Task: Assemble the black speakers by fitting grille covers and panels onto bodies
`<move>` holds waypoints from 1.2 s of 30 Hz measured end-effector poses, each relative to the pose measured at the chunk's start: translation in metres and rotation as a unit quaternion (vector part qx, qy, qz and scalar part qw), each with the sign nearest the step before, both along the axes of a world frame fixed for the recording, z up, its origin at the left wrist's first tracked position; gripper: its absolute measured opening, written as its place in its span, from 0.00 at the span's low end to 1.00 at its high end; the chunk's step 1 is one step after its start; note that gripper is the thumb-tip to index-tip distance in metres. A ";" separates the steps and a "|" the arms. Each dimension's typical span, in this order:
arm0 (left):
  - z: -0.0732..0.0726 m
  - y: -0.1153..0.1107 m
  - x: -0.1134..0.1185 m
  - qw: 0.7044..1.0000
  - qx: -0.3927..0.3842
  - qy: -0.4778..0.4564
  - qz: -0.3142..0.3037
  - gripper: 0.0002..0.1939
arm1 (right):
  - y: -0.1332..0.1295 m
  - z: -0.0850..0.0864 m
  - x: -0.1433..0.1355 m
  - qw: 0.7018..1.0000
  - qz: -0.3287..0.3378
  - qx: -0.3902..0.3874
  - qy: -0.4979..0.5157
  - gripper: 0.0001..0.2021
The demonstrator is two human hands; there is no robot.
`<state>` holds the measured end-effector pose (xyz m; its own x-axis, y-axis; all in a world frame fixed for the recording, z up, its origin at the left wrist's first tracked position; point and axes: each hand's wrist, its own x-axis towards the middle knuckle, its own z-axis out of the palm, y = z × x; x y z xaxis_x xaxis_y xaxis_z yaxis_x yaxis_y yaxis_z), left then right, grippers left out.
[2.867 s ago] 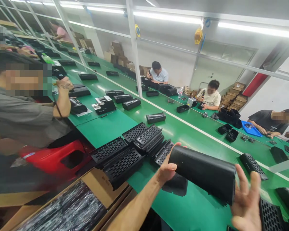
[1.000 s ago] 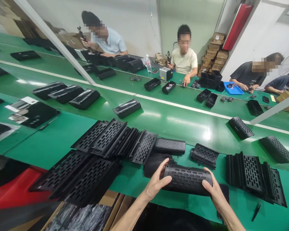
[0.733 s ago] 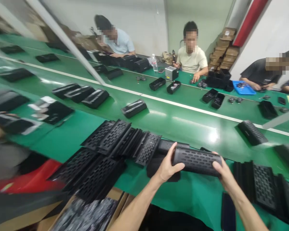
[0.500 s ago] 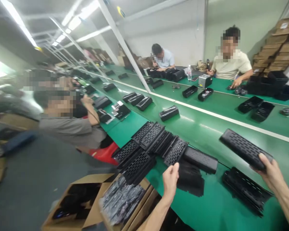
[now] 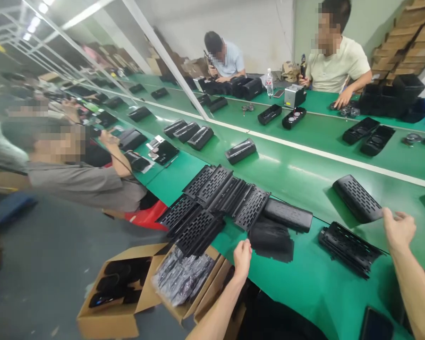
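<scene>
My left hand point(image 5: 242, 259) is closed, fingertips pinched at the near corner of a perforated black panel point(image 5: 252, 207) in a pile; whatever is between the fingers is too small to make out. On the right, my right hand point(image 5: 399, 230) has its fingers apart beside the near end of a slotted black housing point(image 5: 357, 198), which rests on the green belt. Closer to me lies an open slotted black shell point(image 5: 350, 248). Between the hands are a rounded black housing point(image 5: 288, 215) and a flat dark sheet point(image 5: 272, 240).
Open cartons with black parts point(image 5: 108, 326) and plastic-wrapped pieces point(image 5: 184, 278) stand below the table edge. A seated person point(image 5: 74, 184) is at left; two people work across the belt. A dark phone-like object point(image 5: 376, 325) lies near right.
The slotted housing has gone from being held in my right hand to lying on the belt, and those fingers have opened. The view has shifted slightly.
</scene>
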<state>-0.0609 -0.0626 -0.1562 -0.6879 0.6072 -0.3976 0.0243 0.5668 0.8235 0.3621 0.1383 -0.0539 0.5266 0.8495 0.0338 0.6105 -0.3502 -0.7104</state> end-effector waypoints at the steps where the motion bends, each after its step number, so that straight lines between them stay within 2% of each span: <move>1: -0.005 -0.006 0.006 1.000 -0.009 0.009 -0.022 0.28 | -0.020 0.001 -0.015 1.000 -0.002 -0.006 -0.016 0.32; 3: -0.014 -0.013 0.015 0.998 -0.022 0.033 -0.056 0.22 | -0.067 -0.006 -0.060 0.994 0.086 -0.066 -0.003 0.25; 5: -0.021 -0.014 0.017 0.994 -0.031 0.061 -0.081 0.16 | -0.112 -0.028 -0.116 0.972 0.191 -0.137 0.024 0.17; 6: -0.024 -0.013 0.016 0.992 -0.035 0.073 -0.093 0.15 | -0.130 -0.042 -0.143 0.960 0.222 -0.171 0.027 0.15; 8: -0.030 -0.008 0.012 0.988 -0.042 0.091 -0.120 0.15 | -0.152 -0.071 -0.184 0.945 0.237 -0.225 0.008 0.14; 10: -0.034 -0.004 0.007 0.982 -0.049 0.103 -0.149 0.14 | -0.157 -0.093 -0.204 0.936 0.240 -0.258 -0.018 0.12; 12: -0.036 -0.001 0.004 0.977 -0.055 0.114 -0.174 0.14 | -0.154 -0.104 -0.206 0.928 0.251 -0.275 -0.036 0.09; 14: -0.038 0.000 0.003 0.972 -0.058 0.123 -0.192 0.13 | -0.151 -0.107 -0.199 0.921 0.269 -0.277 -0.044 0.10; 21: -0.040 -0.002 0.003 0.959 -0.049 0.163 -0.227 0.12 | -0.168 -0.092 -0.177 0.929 0.291 -0.219 -0.065 0.09; 26: -0.032 -0.005 0.014 0.939 -0.012 0.216 -0.269 0.14 | -0.165 -0.092 -0.165 0.937 0.290 -0.190 -0.037 0.07; 29: -0.027 -0.009 0.034 0.909 0.041 0.246 -0.334 0.14 | -0.160 -0.096 -0.158 0.942 0.271 -0.197 -0.013 0.07; 32: -0.026 -0.017 0.054 0.862 0.092 0.270 -0.420 0.10 | -0.161 -0.096 -0.155 0.946 0.263 -0.191 0.014 0.08; 34: -0.028 -0.024 0.060 0.833 0.114 0.284 -0.461 0.09 | -0.164 -0.090 -0.154 0.948 0.263 -0.179 0.032 0.11; 36: -0.030 -0.031 0.059 0.816 0.127 0.302 -0.477 0.10 | -0.166 -0.081 -0.152 0.950 0.265 -0.160 0.048 0.11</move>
